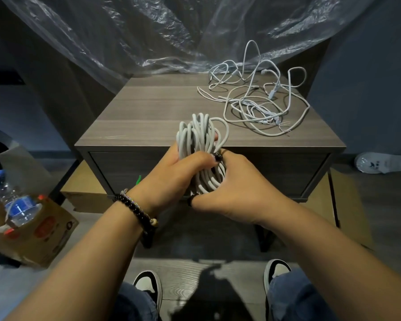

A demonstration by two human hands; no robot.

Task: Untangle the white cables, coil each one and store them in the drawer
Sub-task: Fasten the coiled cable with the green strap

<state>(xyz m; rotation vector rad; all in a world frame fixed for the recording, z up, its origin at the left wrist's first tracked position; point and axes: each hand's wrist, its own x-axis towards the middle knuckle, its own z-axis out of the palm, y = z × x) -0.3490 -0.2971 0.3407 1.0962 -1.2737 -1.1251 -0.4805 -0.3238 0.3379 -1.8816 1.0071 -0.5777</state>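
Both hands grip one coiled cable in front of the closed drawer.
The left hand [171, 172] and right hand [236, 193] clasp the coil [200, 144] at the worktop's [148, 107] near edge; the tangle [257, 93] lies at its far right, above the drawer [287, 172].

Bare tabletop [148, 107] left; tangled cables [257, 100] crowding right rear.

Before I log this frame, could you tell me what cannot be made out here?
Head view:
- Middle of the coiled cable: covered by the left hand and right hand.
- Number of cables in the tangled pile: strands overlap.
- Inside of the drawer: shut.
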